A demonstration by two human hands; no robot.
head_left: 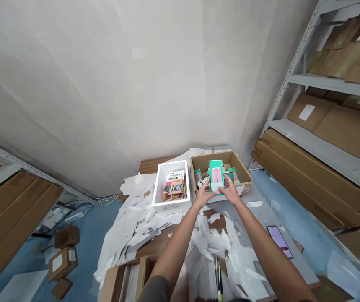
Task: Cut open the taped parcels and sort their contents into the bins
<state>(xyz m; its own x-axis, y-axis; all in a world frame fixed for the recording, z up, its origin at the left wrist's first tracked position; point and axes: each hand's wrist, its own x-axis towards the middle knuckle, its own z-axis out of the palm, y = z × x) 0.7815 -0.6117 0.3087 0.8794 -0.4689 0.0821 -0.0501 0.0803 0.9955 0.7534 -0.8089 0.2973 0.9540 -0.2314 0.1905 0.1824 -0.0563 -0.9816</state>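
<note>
Both my hands hold a green and pink packaged item (216, 176) upright over the near edge of a brown cardboard box (244, 171). My left hand (204, 193) grips its left side and my right hand (230, 191) grips its right side, fingers curled round it. Several similar green packages (232, 173) lie inside the box. A white foam box (159, 184) with colourful booklets (175, 185) sits just left of the cardboard box.
Torn white paper (142, 226) covers the table. A phone (279, 240) lies at the right. Metal shelves with flat cardboard (337, 126) stand right; stacked cardboard (10, 209) and small parcels (62, 262) lie left on the blue floor.
</note>
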